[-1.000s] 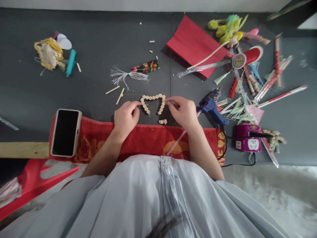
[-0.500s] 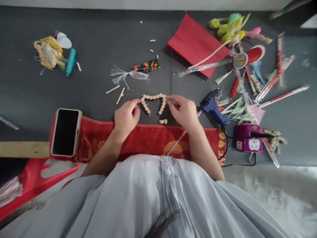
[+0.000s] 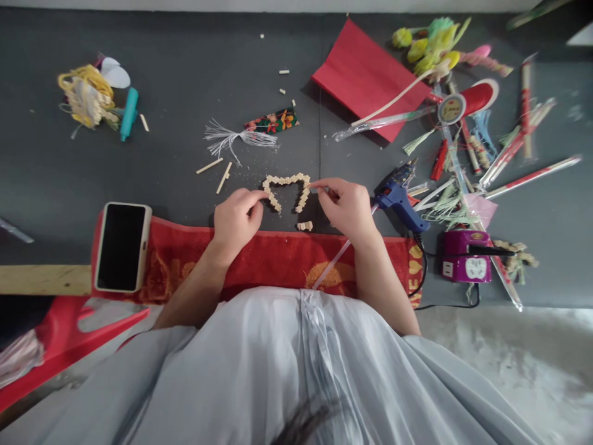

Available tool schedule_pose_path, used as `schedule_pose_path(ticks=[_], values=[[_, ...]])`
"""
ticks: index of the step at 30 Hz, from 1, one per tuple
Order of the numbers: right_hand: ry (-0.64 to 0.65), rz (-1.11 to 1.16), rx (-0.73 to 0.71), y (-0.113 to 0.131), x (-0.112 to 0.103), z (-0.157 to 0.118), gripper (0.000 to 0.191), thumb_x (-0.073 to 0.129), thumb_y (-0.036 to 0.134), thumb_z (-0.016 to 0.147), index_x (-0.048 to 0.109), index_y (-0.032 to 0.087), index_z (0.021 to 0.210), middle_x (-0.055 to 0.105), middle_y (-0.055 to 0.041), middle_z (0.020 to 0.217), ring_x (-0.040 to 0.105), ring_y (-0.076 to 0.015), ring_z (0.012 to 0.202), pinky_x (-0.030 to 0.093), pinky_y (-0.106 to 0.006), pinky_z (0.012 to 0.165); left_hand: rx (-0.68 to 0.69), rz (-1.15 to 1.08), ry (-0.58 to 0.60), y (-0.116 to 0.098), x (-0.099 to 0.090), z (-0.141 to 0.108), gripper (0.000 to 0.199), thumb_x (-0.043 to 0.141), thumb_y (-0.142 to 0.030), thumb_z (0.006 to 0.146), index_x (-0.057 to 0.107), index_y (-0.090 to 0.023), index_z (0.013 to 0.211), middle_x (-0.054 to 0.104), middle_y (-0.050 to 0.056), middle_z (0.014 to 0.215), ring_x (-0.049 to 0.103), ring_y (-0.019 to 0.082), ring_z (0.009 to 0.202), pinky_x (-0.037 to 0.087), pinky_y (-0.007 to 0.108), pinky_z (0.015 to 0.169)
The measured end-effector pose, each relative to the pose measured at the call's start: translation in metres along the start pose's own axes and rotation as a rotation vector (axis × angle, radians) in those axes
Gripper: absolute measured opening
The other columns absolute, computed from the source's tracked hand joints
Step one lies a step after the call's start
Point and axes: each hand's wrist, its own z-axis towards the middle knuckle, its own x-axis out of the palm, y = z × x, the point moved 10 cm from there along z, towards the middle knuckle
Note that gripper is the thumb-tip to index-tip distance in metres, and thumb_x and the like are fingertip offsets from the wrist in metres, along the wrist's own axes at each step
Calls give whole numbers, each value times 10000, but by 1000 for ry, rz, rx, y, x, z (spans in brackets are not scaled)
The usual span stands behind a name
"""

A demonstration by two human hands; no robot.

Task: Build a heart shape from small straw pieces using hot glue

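A pale strip built of small beige pieces [image 3: 287,180] lies on the dark table, bent into an arch with a dip at the top and an open bottom. My left hand [image 3: 238,219] has its index finger stretched against the strip's left side, the other fingers curled and holding nothing. At the upper right corner, the index fingertip of my right hand [image 3: 345,207] touches the strip, with the thumb apart below it. A short loose segment [image 3: 304,226] of similar beige pieces sits below the arch, near my right hand.
A blue glue gun [image 3: 401,201] lies right of my right hand, its cord running to a purple power socket [image 3: 466,256]. A phone [image 3: 123,247] rests on a red towel [image 3: 278,266]. Beige sticks [image 3: 224,178], white threads [image 3: 241,138] and red paper [image 3: 365,80] lie beyond.
My left index fingertip has slid slightly down and right along the strip's left side. My right hand has barely moved, and the strip keeps its shape.
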Motion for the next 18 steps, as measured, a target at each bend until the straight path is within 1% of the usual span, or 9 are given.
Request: schedule_pose_path(ticks=[3, 7, 15, 18], values=[[-9, 16, 3, -2, -2, 0, 344, 499, 246, 818, 801, 190, 972, 576, 6, 573, 504, -140, 555, 378, -271, 614, 41, -11, 26, -5, 2, 0, 331, 466, -167, 894, 765, -235, 1018, 742, 25, 867, 649, 136, 749, 448, 249, 684], [-7, 37, 3, -2, -4, -1, 356, 498, 251, 805, 805, 173, 966, 573, 3, 570, 511, -141, 558, 383, -276, 619, 68, -19, 3, -7, 0, -1, 335, 465, -174, 894, 773, -228, 1015, 748, 28, 862, 668, 142, 762, 447, 249, 672], [21, 54, 5, -2, -2, -1, 370, 484, 238, 774, 814, 176, 931, 609, -6, 587, 532, -144, 585, 395, -277, 631, 42, -4, 37, -5, 2, -1, 336, 470, -174, 895, 767, -237, 1039, 739, 26, 867, 656, 137, 756, 452, 248, 676], [37, 54, 3, -1, -1, -2, 373, 483, 229, 765, 819, 182, 920, 609, -4, 582, 527, -139, 575, 398, -276, 634, 44, -8, 28, -4, 2, -1, 335, 475, -164, 890, 767, -241, 1036, 737, 24, 867, 655, 139, 764, 455, 250, 685]])
